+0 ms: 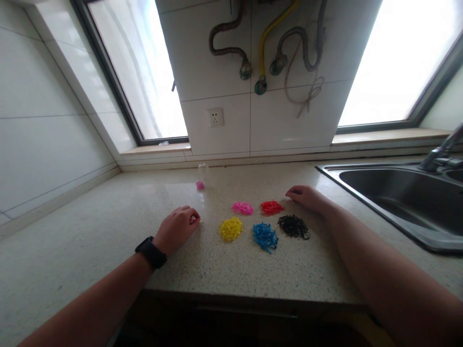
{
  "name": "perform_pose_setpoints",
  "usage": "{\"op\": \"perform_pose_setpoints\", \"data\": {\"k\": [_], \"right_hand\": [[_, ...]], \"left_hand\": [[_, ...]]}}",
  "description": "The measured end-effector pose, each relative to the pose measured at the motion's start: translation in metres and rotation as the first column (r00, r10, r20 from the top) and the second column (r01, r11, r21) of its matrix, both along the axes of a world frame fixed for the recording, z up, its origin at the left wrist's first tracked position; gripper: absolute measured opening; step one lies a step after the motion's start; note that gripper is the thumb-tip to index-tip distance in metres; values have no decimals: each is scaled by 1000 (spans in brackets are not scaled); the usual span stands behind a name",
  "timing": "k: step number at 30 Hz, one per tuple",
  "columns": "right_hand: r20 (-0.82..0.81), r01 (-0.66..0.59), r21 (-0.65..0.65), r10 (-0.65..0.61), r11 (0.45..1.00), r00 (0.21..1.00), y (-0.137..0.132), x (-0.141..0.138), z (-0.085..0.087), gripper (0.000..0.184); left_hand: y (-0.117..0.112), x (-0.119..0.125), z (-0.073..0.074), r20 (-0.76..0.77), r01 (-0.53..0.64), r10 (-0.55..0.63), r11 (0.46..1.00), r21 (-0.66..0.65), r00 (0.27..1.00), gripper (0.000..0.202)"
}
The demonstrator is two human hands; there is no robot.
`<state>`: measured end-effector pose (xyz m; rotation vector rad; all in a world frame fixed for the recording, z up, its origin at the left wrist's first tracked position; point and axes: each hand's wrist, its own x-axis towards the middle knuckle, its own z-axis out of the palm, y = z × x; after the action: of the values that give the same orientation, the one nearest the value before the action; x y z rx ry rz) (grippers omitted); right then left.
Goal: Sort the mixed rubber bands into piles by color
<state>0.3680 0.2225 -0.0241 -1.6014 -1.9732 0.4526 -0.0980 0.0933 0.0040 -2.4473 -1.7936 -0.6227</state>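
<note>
On the worktop (206,270), five heaps (265,236) sit split by colour; the left hand (178,226) grips unsorted bits (193,220); I can't tell if the right hand (306,196) holds any.

Bright windows (141,72) flank a white tiled wall (275,125) above a speckled counter (108,217) and steel sink (394,197)

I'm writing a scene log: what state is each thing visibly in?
left hand: curled around a small item
small item: mostly hidden
right hand: fingers bent, contents unseen
yellow pile: loosely heaped
pink pile: loosely heaped
red pile: loosely heaped
blue pile: loosely heaped
black pile: loosely heaped
clear container: standing
watch: on the left wrist
wall socket: nothing plugged in
sink: uncovered
</note>
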Motion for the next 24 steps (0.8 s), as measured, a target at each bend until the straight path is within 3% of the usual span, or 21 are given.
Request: {"op": "perform_pose_setpoints", "data": {"k": [8,11,17,24], "right_hand": [[-4,-20,-1,20,1000,1000,2,2,-2,33],[-5,-11,-4,11,1000,1000,1,0,-1,32],[1,-20,-7,20,1000,1000,-4,-3,4,30],[10,-4,-11,4,1000,1000,-4,-3,4,31]], "left_hand": [[-12,17,11,155,14,-13,1000,-6,988,18],[-19,26,14,267,69,-52,996,-56,962,19],[-34,47,16,607,254,-142,962,-103,782,18],[-55,64,24,752,364,-128,918,-157,647,19]]}}
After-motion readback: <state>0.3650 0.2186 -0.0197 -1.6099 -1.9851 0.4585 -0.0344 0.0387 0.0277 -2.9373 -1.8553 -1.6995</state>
